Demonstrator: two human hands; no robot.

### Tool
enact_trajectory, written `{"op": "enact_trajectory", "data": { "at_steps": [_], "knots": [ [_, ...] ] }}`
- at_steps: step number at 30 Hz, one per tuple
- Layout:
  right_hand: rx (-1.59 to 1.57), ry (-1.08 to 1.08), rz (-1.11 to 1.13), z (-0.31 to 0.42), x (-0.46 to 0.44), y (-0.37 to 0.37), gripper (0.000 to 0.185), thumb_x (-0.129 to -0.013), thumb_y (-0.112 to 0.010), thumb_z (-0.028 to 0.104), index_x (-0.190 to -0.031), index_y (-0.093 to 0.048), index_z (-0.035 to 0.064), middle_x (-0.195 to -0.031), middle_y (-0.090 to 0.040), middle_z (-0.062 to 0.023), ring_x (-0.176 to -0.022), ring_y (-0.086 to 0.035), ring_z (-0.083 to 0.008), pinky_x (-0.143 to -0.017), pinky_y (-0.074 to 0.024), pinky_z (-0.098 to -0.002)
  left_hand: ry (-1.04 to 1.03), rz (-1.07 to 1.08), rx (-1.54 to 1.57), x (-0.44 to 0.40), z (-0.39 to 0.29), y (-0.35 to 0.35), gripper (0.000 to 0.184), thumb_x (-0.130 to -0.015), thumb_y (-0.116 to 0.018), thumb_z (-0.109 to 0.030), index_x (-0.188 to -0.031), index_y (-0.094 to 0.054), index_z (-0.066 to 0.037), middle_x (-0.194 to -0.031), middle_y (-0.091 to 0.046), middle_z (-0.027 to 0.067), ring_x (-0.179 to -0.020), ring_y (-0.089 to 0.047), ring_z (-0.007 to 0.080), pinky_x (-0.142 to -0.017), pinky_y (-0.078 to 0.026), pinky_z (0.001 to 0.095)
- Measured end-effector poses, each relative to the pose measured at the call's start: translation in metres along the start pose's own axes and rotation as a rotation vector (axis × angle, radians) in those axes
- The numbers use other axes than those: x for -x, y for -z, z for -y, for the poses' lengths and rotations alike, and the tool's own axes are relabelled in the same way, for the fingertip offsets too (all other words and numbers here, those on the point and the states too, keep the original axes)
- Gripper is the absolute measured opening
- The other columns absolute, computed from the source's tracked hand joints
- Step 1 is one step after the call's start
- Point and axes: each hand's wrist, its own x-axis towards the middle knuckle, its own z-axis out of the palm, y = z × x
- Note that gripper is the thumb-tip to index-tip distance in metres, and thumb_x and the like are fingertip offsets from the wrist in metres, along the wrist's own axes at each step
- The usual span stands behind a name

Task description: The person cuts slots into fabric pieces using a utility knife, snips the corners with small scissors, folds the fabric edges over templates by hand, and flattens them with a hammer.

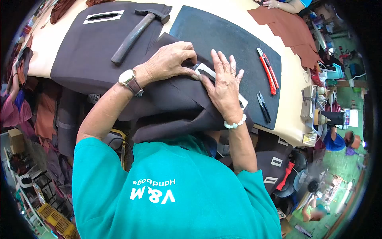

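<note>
Left hand (172,59) curled, grasp unclear; right hand (225,87) spread, partly hiding white strip (206,69).

A cream worktable (295,89) is partly covered by sheet goods: a black cutting mat (223,38) is laid flat, dark brown sheets (85,51) are layered to its left, and reddish-brown pieces (283,26) are overlapped beyond its far right corner.
</note>
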Motion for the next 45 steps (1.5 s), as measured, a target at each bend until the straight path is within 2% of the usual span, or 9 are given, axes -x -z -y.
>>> {"op": "enact_trajectory", "data": {
  "at_steps": [7,14,18,24,32,34,37,41,45],
  "knots": [
    [-0.456,0.074,0.246,-0.02,-0.017,0.033,0.069,-0.075,-0.067,0.03,-0.132,-0.038,0.0041,-0.117,-0.055,-0.0211,-0.112,-0.051,-0.0347,-0.096,-0.0377,-0.0418,-0.022,-0.235,-0.087,0.013,-0.015,-0.004,0.031,-0.065,-0.076,-0.025,-0.077,-0.057,-0.004,-0.08,-0.054,0.0079,-0.078,-0.055,0.0258,-0.069,-0.046,0.0342],
    [-0.659,0.143,0.378,0.003,-0.089,0.015,0.047,-0.077,-0.061,0.017,-0.119,-0.05,-0.0021,-0.106,-0.059,-0.0261,-0.102,-0.058,-0.0347,-0.087,-0.0448,-0.0377,0.047,-0.434,-0.28,0.013,-0.077,-0.014,0.021,-0.066,-0.073,-0.015,-0.079,-0.06,-0.004,-0.083,-0.056,0.0077,-0.077,-0.055,0.0242,-0.066,-0.044,0.0346],
    [-1.248,-0.098,-0.218,0.021,-0.136,0.029,0.027,-0.085,-0.054,0.006,-0.112,-0.053,0.0002,-0.098,-0.06,-0.0067,-0.088,-0.053,-0.0099,-0.08,-0.0442,-0.0244,0.123,-0.562,-0.44,-0.01,-0.109,0.003,0.042,-0.067,-0.074,-0.029,-0.098,-0.061,-0.003,-0.097,-0.057,0.0111,-0.091,-0.055,0.0272,-0.079,-0.044,0.0373],
    [-1.753,-0.065,-0.802,-0.004,-0.142,0.1,0.038,-0.085,-0.052,0.002,-0.12,-0.039,0.0026,-0.097,-0.051,-0.0047,-0.084,-0.05,-0.0103,-0.076,-0.0435,-0.0228,0.0,-0.794,-0.737,-0.068,-0.09,0.02,0.047,-0.073,-0.066,-0.024,-0.115,-0.054,-0.007,-0.112,-0.052,0.0096,-0.103,-0.05,0.0229,-0.084,-0.041,0.0367],
    [-1.099,-0.273,-0.904,-0.078,-0.014,0.08,0.064,-0.079,-0.056,-0.005,-0.133,-0.022,-0.0033,-0.114,-0.048,-0.0164,-0.1,-0.052,-0.0196,-0.087,-0.0444,-0.0318,-0.296,-0.423,-0.467,-0.064,-0.078,-0.012,0.021,-0.07,-0.06,-0.003,-0.091,-0.061,-0.007,-0.091,-0.061,0.008,-0.085,-0.06,0.0228,-0.072,-0.048,0.0346],
    [-0.759,-0.598,-0.84,-0.089,0.016,0.076,0.069,-0.079,-0.06,-0.003,-0.136,-0.021,-0.0005,-0.113,-0.047,-0.0172,-0.101,-0.052,-0.0222,-0.087,-0.0448,-0.0342,-0.234,-0.259,-0.339,-0.05,-0.074,-0.035,0.021,-0.068,-0.06,-0.002,-0.089,-0.059,-0.007,-0.086,-0.058,0.0063,-0.077,-0.056,0.0223,-0.066,-0.045,0.0344],
    [-0.084,-0.402,-0.909,-0.097,0.034,0.079,0.05,-0.077,-0.063,-0.001,-0.123,-0.045,-0.001,-0.104,-0.053,-0.0141,-0.085,-0.057,-0.0239,-0.073,-0.0474,-0.0331,-0.114,-0.1,-0.211,-0.035,-0.075,-0.051,0.025,-0.066,-0.065,-0.005,-0.09,-0.058,-0.006,-0.083,-0.056,0.0067,-0.078,-0.055,0.0244,-0.067,-0.045,0.0353],
    [-0.372,-0.116,-0.454,-0.075,0.032,0.098,0.011,-0.08,-0.058,-0.001,-0.09,-0.063,-0.0014,-0.079,-0.06,-0.0136,-0.074,-0.061,-0.0252,-0.069,-0.047,-0.0315,0.04,-0.034,-0.014,-0.034,-0.086,-0.044,0.027,-0.073,-0.07,-0.021,-0.091,-0.061,-0.003,-0.08,-0.056,0.0098,-0.077,-0.056,0.027,-0.069,-0.045,0.0365],
    [-0.227,0.095,-0.1,-0.08,0.024,0.081,0.015,-0.078,-0.061,0.007,-0.091,-0.061,-0.001,-0.089,-0.059,-0.0121,-0.08,-0.06,-0.0298,-0.073,-0.0488,-0.0352,0.183,-0.032,0.004,-0.037,-0.086,-0.051,0.025,-0.078,-0.067,-0.025,-0.086,-0.063,-0.001,-0.078,-0.058,0.012,-0.075,-0.058,0.0276,-0.067,-0.045,0.0362]
  ]
}}
